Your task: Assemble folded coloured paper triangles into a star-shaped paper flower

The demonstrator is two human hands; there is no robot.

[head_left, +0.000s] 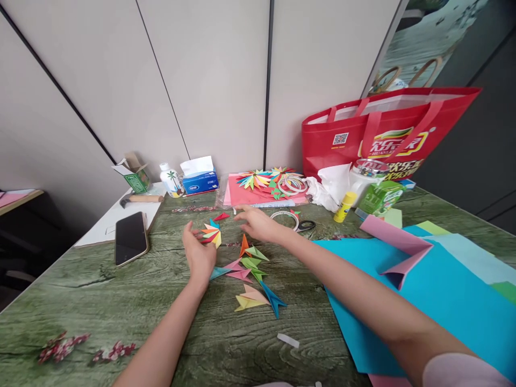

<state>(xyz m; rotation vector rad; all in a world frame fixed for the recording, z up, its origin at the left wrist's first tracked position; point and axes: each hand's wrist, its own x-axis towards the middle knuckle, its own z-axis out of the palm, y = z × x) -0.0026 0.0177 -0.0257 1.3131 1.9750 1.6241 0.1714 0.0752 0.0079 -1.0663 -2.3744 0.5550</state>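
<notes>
My left hand point(198, 252) is closed on the edge of a partial wheel of folded paper pieces point(213, 234) in blue, orange, red, white and yellow. To its right, my right hand point(258, 223) is above the table with its fingers apart. A small white strip point(234, 211) shows at its fingertips; whether it touches them I cannot tell. A red folded piece point(221, 216) lies just beyond the paper wheel. Between my forearms are loose folded pieces: an orange one point(244, 245), several green ones point(253, 263), pink ones point(239, 271), a blue one point(274, 299) and a peach one point(255, 294).
A phone point(131, 238) and hammer point(142, 199) lie left. Behind are a tissue pack point(200, 181), finished paper wheels point(256, 180), tape rolls point(285, 219), scissors point(306, 226) and a glue stick point(345, 207). Blue paper sheets point(423, 301) lie under my right forearm; a red bag point(342, 145) stands behind.
</notes>
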